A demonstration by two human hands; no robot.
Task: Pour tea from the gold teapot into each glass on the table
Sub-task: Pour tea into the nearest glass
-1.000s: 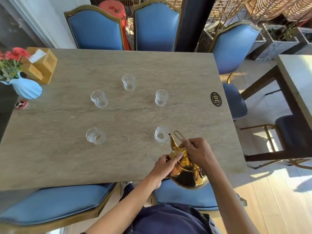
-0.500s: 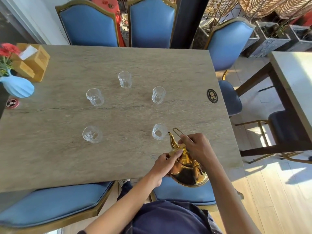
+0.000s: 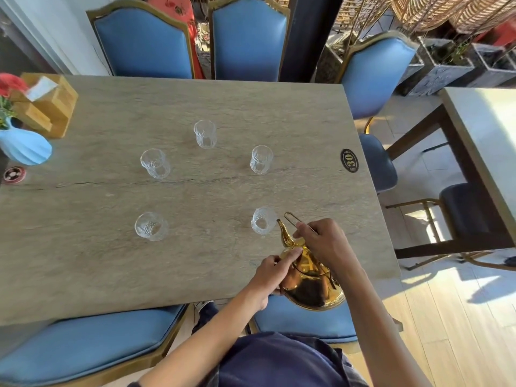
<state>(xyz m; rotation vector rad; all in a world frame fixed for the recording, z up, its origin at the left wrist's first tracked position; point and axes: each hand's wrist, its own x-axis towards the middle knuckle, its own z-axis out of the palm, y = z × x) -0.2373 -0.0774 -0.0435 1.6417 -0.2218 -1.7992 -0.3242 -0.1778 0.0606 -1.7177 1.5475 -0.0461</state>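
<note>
A gold teapot hangs tilted above the table's near right edge, its spout tip right beside the rim of the near right glass. My right hand grips the teapot's wire handle from above. My left hand presses its fingers on the lid and left side. Several clear glasses stand on the stone-look table: near left, mid left, far middle and mid right. I cannot tell whether tea is flowing.
A blue vase with red flowers and a wooden napkin box stand at the far left. A black number tag sits near the right edge. Blue chairs ring the table; another table stands to the right.
The teapot stays tilted in both hands, its spout by the near right glass. The scene sits slightly differently in frame from head motion; no glass has moved.
</note>
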